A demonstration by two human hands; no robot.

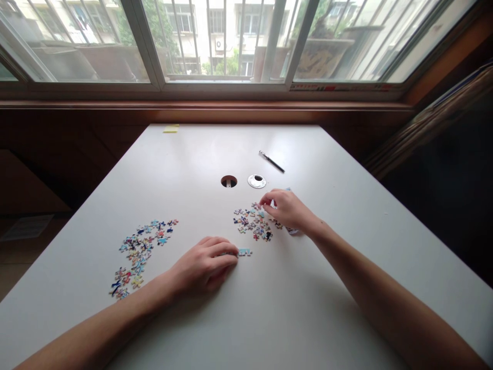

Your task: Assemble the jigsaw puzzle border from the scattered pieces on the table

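Observation:
My left hand (204, 264) lies on the white table (269, 308), fingers curled, its fingertips pressing on a light blue strip of joined puzzle pieces (242, 252). My right hand (287, 208) reaches over a small heap of loose coloured puzzle pieces (252, 223), thumb and forefinger pinched at the heap's far edge on a piece too small to make out. A wider scatter of puzzle pieces (140, 249) lies to the left of my left hand.
A black pen (271, 161) lies toward the back of the table. A round cable hole (228, 181) and its silver cap (257, 181) sit mid-table. A yellow note (170, 129) lies at the far edge, below the window. A dark chair stands at the right.

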